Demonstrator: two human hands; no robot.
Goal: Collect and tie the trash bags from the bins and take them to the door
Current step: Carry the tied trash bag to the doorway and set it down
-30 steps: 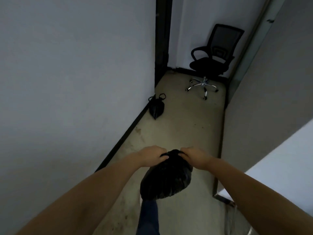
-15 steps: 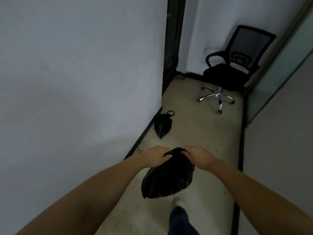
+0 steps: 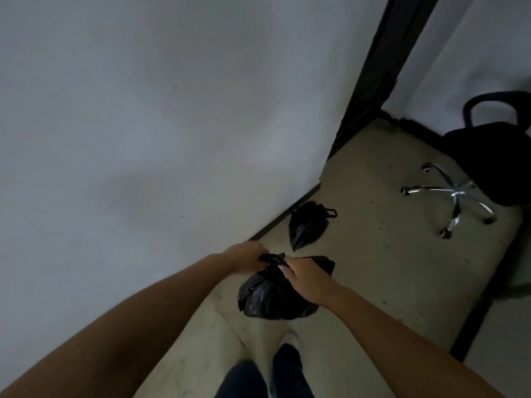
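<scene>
Below the head camera, our only view, we hold a black trash bag (image 3: 273, 294) in front of us above the floor (image 3: 382, 271), both arms stretched forward. Our left hand (image 3: 247, 258) grips the gathered neck of the bag from the left, fingers curled round the plastic. Our right hand (image 3: 304, 278) grips the same neck from the right, fingers (image 3: 287, 267) clamped on the bunched top; the knuckles face the camera. The two hands are just beside each other at the top of the bag. The body of the bag hangs under them, full and rounded, clear of the floor as far as we can tell.

A second black bag (image 3: 307, 228) lies on the floor ahead of the held one, against the foot of the grey wall (image 3: 143, 124) on our left. Its top is tied, with the loops (image 3: 330, 212) pointing right. The two bags are near each other but apart.

Further ahead on the right stands a black office chair (image 3: 494, 156) with a chrome star base (image 3: 457, 193). A dark door frame (image 3: 382, 61) rises at the end of the left wall. Our legs in dark trousers (image 3: 270, 374) and a pale shoe (image 3: 290, 340) show at the bottom edge.
</scene>
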